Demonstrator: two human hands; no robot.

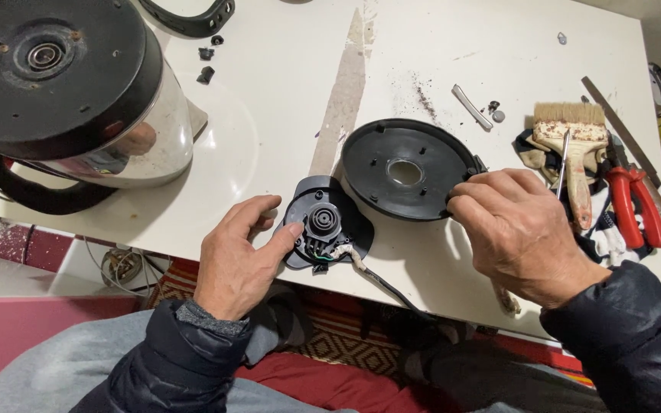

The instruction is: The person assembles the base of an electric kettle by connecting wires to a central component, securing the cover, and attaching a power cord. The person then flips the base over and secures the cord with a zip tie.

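We see a small black connector plate point(324, 226) lying at the near edge of the white table point(284, 122), with a round socket in its middle and short wires at its near side. Our left hand point(242, 256) rests on its left rim, fingers loosely curled and the thumb tip touching the plate, not clamped around it. A cord point(380, 281) runs from the plate off the near edge to the right. Just right of the plate, and overlapping it slightly, lies a round black base cover point(407, 168) with a hole in its centre. Our right hand point(518, 233) grips the cover's right rim, fingertips pinched on the edge. Farther right lie a brush point(571, 134) and red-handled pliers point(636, 206) on a rag. At the far left, a steel kettle point(70, 92) lies tipped, its black underside facing us.
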